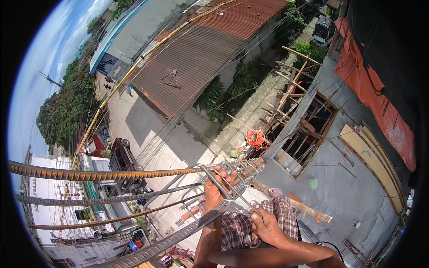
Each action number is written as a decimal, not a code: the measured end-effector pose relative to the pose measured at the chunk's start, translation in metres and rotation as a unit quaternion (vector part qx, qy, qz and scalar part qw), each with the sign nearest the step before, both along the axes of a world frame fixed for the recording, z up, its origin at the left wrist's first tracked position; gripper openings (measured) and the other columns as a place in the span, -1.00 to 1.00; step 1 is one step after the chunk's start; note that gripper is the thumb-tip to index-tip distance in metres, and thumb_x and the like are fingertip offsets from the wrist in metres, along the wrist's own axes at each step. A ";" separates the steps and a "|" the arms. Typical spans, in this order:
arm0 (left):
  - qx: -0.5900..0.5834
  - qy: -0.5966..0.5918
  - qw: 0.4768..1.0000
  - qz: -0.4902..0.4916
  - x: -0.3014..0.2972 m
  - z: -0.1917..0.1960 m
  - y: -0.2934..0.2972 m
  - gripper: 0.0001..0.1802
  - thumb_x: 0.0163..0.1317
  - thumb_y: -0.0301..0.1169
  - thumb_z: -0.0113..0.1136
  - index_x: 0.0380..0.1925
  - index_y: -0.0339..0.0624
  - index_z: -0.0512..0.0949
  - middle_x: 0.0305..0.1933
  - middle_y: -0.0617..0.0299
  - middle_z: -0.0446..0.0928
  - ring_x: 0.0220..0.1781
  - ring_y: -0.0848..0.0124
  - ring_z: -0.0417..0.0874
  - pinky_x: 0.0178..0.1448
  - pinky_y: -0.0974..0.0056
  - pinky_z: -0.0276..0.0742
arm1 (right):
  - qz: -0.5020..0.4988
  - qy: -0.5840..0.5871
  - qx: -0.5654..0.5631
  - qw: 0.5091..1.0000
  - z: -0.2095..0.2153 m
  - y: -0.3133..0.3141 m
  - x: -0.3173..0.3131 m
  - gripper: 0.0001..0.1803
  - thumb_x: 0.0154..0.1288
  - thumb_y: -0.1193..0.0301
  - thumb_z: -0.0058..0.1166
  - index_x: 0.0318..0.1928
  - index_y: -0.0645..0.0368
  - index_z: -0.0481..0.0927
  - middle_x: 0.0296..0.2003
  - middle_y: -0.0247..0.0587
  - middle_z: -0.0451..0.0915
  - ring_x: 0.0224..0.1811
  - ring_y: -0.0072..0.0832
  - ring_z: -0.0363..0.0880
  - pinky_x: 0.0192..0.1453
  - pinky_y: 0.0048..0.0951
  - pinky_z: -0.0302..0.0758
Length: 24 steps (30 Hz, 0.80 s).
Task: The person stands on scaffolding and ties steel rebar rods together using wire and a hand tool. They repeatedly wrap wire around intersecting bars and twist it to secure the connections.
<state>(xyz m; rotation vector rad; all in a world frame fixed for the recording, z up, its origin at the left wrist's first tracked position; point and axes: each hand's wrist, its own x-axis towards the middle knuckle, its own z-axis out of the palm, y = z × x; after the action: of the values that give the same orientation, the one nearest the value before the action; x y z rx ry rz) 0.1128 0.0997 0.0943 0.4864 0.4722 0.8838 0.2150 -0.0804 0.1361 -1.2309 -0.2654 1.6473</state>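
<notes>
A cage of rusty steel rebars runs from the left edge toward the middle, high above a street. Bent wire stirrups ring the bars near my hands. My left hand is closed around a stirrup where it meets a bar. My right hand sits lower and to the right, fingers pinched on thin tie wire at the stirrup. Below the hands show my checked shorts.
Far below lie a concrete slab with a timber-framed opening, wooden planks, an orange hose coil, a rusted metal roof, a parked vehicle and an orange tarp.
</notes>
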 end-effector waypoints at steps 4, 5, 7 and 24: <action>-0.011 -0.068 0.997 -0.026 -0.006 -0.011 0.004 -0.65 0.25 -0.37 0.22 0.04 -0.10 0.48 -0.25 0.29 0.53 -0.20 0.39 0.62 0.40 0.04 0.36 | -0.061 -0.001 0.063 0.996 -0.014 0.000 -0.013 -0.68 0.50 0.20 -0.12 -0.29 0.21 0.38 -0.66 -0.37 0.26 -0.71 -0.64 0.22 -0.64 -0.52 0.31; -0.045 -0.066 0.996 -0.029 -0.006 -0.012 0.006 -0.65 0.26 -0.36 0.22 0.04 -0.10 0.48 -0.25 0.29 0.53 -0.20 0.39 0.62 0.41 0.05 0.35 | -0.026 0.128 0.029 0.991 -0.020 0.003 -0.007 -0.68 0.50 0.18 -0.12 -0.29 0.19 0.38 -0.67 -0.39 0.23 -0.72 -0.64 0.19 -0.64 -0.51 0.29; -0.043 -0.054 0.997 -0.037 -0.009 -0.013 0.006 -0.67 0.29 -0.33 0.19 0.04 -0.09 0.48 -0.24 0.29 0.52 -0.16 0.35 0.62 0.41 0.06 0.33 | 0.014 0.380 -0.036 0.924 -0.025 0.003 0.011 -0.66 0.49 0.13 -0.13 -0.29 0.16 0.37 -0.68 -0.42 0.17 -0.73 -0.65 0.13 -0.65 -0.49 0.26; 0.070 -0.067 0.994 0.041 0.011 -0.009 0.013 -0.71 0.37 -0.34 0.10 -0.01 -0.28 0.43 -0.24 0.10 0.55 -0.05 0.17 0.60 0.37 0.00 0.33 | 0.077 0.130 0.003 0.988 -0.002 0.044 0.052 -0.64 0.52 0.19 -0.15 -0.30 0.25 0.38 -0.68 -0.44 0.18 -0.69 -0.68 0.08 -0.63 -0.53 0.23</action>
<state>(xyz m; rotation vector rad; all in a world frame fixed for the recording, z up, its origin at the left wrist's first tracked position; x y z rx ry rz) 0.1241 0.1128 0.0849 0.5350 0.3094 1.0268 0.2670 -0.0363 0.1346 -0.9960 -0.2063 1.9182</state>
